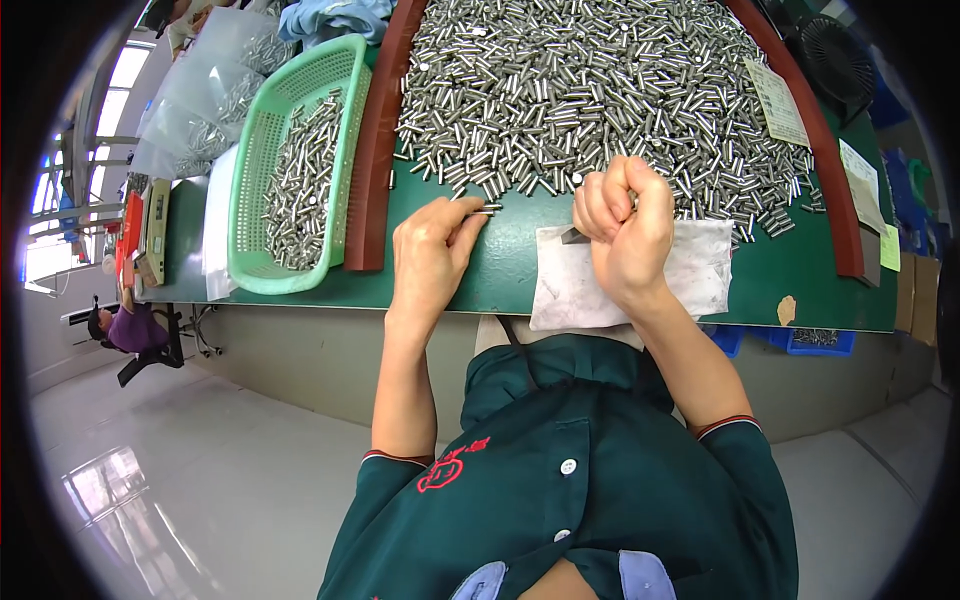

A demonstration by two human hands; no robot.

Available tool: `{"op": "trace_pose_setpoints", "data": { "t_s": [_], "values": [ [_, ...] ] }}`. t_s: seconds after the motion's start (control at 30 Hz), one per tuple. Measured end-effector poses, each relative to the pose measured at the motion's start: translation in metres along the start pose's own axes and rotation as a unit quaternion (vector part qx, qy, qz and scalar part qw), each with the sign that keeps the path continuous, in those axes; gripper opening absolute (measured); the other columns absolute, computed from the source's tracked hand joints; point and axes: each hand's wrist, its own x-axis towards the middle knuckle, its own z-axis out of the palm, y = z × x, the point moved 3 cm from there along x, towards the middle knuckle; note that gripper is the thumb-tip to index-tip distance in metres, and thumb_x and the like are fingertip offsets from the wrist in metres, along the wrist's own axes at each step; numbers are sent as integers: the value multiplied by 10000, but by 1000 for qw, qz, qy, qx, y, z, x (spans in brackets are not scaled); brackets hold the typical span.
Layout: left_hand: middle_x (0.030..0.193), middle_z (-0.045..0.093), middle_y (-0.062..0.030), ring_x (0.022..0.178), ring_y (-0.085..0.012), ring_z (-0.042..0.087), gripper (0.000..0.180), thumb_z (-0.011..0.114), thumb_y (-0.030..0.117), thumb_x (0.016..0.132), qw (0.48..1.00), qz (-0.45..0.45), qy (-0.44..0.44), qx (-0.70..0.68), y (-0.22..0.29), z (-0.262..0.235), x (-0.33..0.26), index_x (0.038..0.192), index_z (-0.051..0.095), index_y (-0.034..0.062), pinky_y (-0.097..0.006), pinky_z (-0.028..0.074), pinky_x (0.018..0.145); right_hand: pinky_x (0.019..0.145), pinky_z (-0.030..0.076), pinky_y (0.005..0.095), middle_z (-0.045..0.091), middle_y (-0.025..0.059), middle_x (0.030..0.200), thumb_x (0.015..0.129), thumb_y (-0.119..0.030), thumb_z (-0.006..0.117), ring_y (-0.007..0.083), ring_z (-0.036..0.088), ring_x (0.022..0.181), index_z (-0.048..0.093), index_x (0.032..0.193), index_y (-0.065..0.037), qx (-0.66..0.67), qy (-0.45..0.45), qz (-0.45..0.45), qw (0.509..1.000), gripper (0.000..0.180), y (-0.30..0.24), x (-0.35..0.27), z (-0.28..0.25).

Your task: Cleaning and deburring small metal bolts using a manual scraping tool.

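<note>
A broad heap of short, shiny metal pins [570,95] covers the far part of the green tabletop [510,255]. My left hand [428,250] is at the heap's near left edge, thumb and fingers pinched on small metal pins [488,209] whose ends stick out to the right. My right hand [632,225] is closed in a fist over a stained white cloth [565,290] at the table's front edge. A dark, pointed end of something [573,237] shows below its curled fingers; the rest is hidden in the fist.
Dark red rails [372,180] border the heap on both sides. Left of them stands a green plastic basket [240,215] with more pins, beside clear bags [205,90]. Paper slips [775,105] and a black fan [832,62] are at the right. Blue bins [825,348] sit below the table.
</note>
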Motion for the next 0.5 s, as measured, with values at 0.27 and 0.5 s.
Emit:
{"op": "trace_pose_setpoints", "data": {
  "t_s": [0.27,0.5],
  "values": [
    [496,408,-62,421,-147,371,93,643,19,674,997,-62,-4,-38,7,-3,-5,745,585,4,-280,318,418,375,156,228,272,-13,415,846,-189,323,63,204,385,287,503,-95,-5,1,-6,1000,357,-1,0,0],
    [580,476,17,498,-36,378,65,609,28,750,930,-165,-36,-326,17,9,-14,750,562,-16,-188,302,445,369,155,229,275,-11,412,835,-199,341,61,207,382,288,501,-93,-5,2,-8,1000,354,0,1,-1]
  ]
}}
